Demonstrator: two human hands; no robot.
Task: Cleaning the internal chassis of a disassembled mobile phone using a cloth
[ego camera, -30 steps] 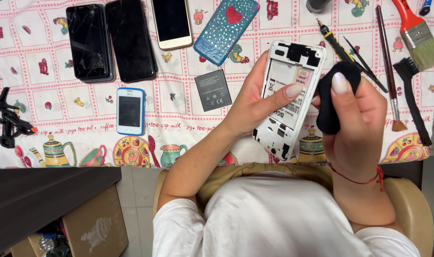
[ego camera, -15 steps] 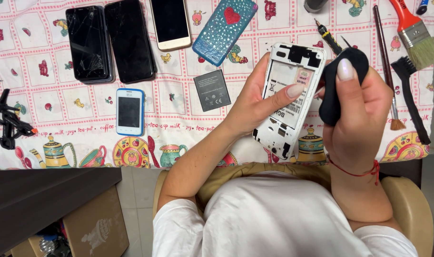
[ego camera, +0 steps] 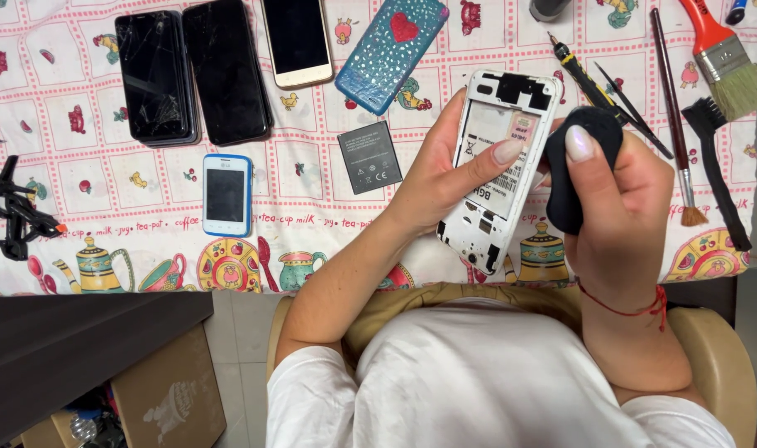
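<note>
Here, the left hand (ego camera: 445, 178) gripped the white back-less plastic phone shell (ego camera: 499, 170), long axis running away from the person. Just right of it, the right hand (ego camera: 623, 207) clutched a black rubber blower bulb (ego camera: 582, 166).

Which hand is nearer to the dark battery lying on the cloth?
The left hand. It holds the opened white phone just right of the battery, apart from it. The right hand, gripping a black rounded object, is farther right, beyond the phone.

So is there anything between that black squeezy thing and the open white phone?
Nothing visible. The right hand holds the black rubber bulb right beside the opened white phone, which the left hand grips; no object lies between them.
</note>
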